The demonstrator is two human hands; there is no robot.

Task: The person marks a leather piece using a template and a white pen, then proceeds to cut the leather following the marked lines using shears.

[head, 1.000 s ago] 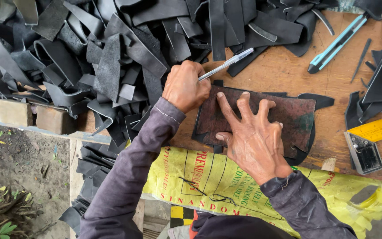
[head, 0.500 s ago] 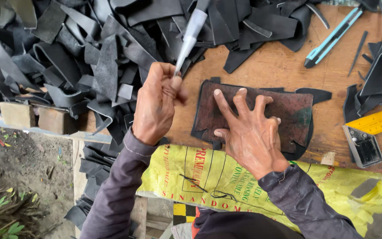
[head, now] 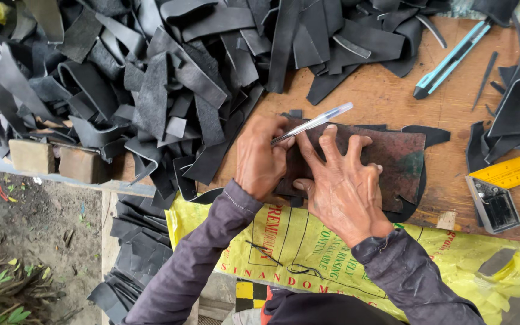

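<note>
We saw the left hand (head: 261, 159) closed around a pen (head: 312, 123), its grip tight on the lower end. The pen's long axis ran from about eight o'clock up to two o'clock, tip down on the template (head: 392, 159) edge, cap end raised. The right hand (head: 344, 183) lay flat, fingers spread wide, holding nothing but pressing the template onto the dark sheet (head: 431, 137) on the desk (head: 380, 96). Black strips (head: 170, 78) were heaped at eleven o'clock, a blue knife (head: 452, 57) lay at two o'clock, and a yellow ruler (head: 513, 170) at three.
</note>
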